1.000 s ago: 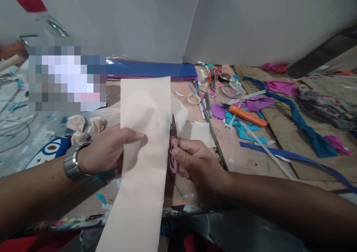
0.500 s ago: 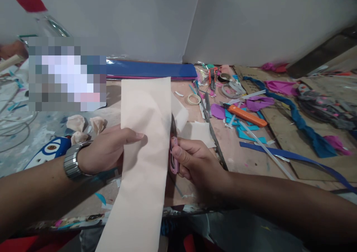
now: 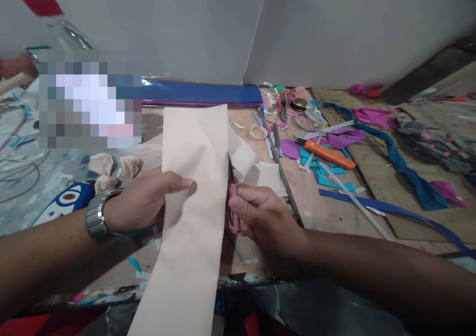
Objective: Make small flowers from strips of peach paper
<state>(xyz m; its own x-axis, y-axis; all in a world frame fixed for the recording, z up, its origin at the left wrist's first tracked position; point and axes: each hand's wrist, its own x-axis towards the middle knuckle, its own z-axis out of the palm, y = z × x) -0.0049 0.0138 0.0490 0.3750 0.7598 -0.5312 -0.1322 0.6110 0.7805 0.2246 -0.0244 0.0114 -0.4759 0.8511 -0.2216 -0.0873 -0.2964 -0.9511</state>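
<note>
The left hand [image 3: 143, 199] clasps a long cream sheet [image 3: 191, 256] at the center of the frame, thumb on top, while the right hand [image 3: 266, 217] grips pink-handled scissors [image 3: 233, 191] at the sheet's right edge. With its lower end running past the worktable [image 3: 312, 214], the limp sheet could sag, pulling a cut crooked; cream pieces [image 3: 267, 174] just beyond might snag the blades.

Your cream sheet [image 3: 195, 212] looks matt and smooth, your scissors [image 3: 233, 193] dark metal and pink plastic, your watch strap [image 3: 96, 218] shiny metal.
</note>
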